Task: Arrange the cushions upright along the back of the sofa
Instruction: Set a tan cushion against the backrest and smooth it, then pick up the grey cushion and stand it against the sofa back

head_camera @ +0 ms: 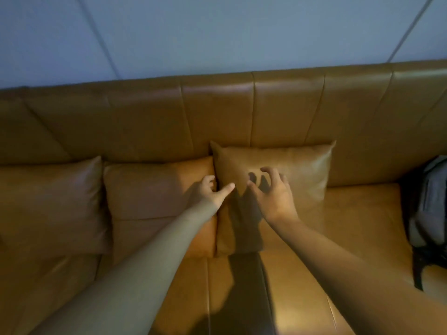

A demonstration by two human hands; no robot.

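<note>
Three tan leather cushions lean against the back of the tan sofa [285,110]. The left cushion [48,204] and the middle cushion [154,189] stand side by side. The right cushion [300,170] stands upright, a little taller. My left hand [210,192] rests at the seam between the middle and right cushions, its fingers tucked behind the right cushion's left edge and the thumb on its front. My right hand [273,192] hovers just in front of the right cushion with fingers spread and curled, holding nothing.
A grey and black backpack [428,209] lies on the seat at the right end. The sofa seat [358,213] stretches bare between the right cushion and the bag. A pale wall [217,32] rises behind the backrest.
</note>
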